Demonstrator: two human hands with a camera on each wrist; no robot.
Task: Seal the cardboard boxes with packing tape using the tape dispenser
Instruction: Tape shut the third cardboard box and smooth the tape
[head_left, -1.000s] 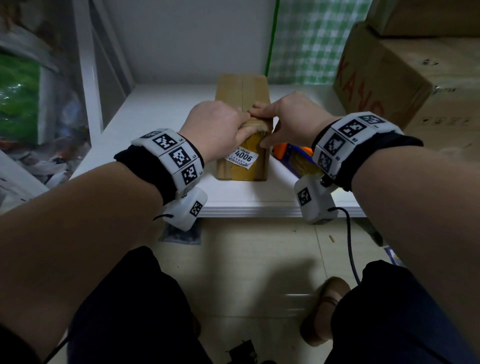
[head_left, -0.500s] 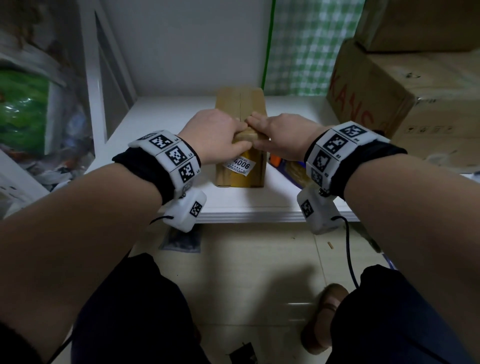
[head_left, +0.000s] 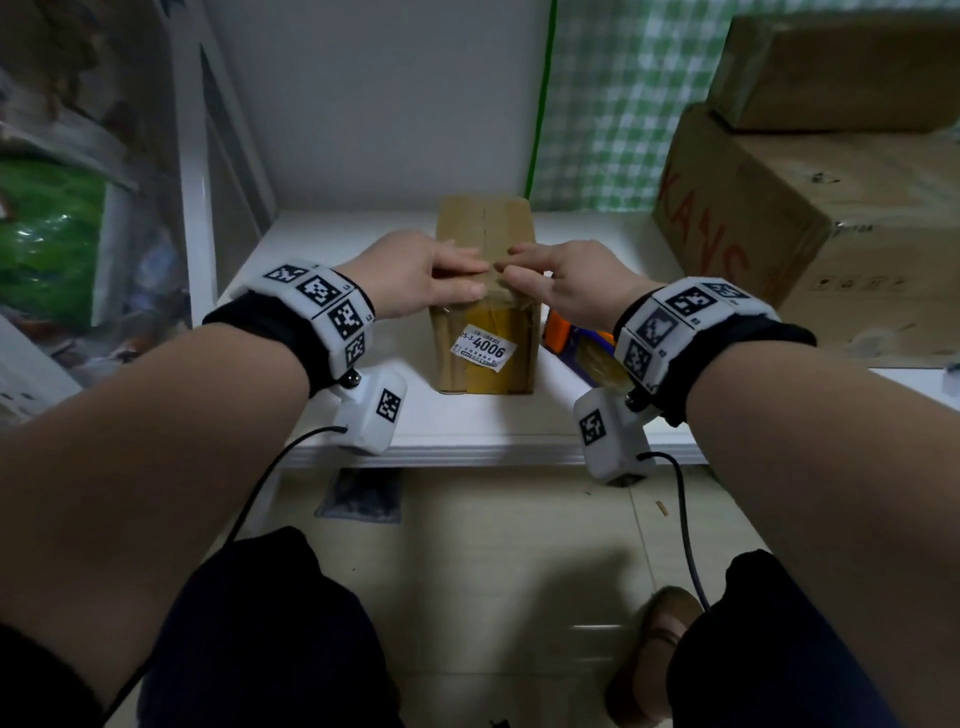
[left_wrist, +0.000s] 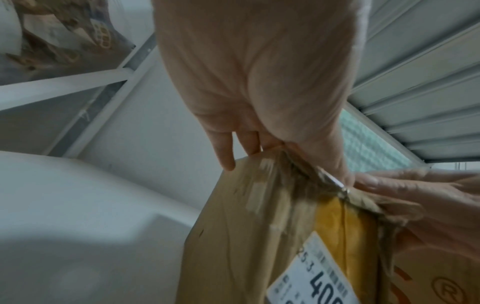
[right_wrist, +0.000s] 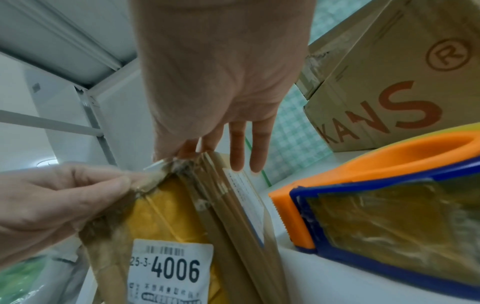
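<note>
small cardboard box (head_left: 485, 291) at table centre, old tape on near face. left hand (head_left: 415, 280) at 9 o'clock and right hand (head_left: 566, 286) at 3, fingers straight, pressing top flaps. tape dispenser (right_wrist: 389, 209) idle at 4 o'clock. top seam looks untaped; sealing likely all ahead.

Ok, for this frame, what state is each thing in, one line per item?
small cardboard box: upright on the white shelf, flaps closed, top seam taped.
left hand: fingers straight, pressing the box's top near edge.
right hand: fingers straight, pressing the same edge from the other side.
tape dispenser: lying unheld on the shelf, right of the box.
large KANS box: closed, another box stacked on top.
</note>
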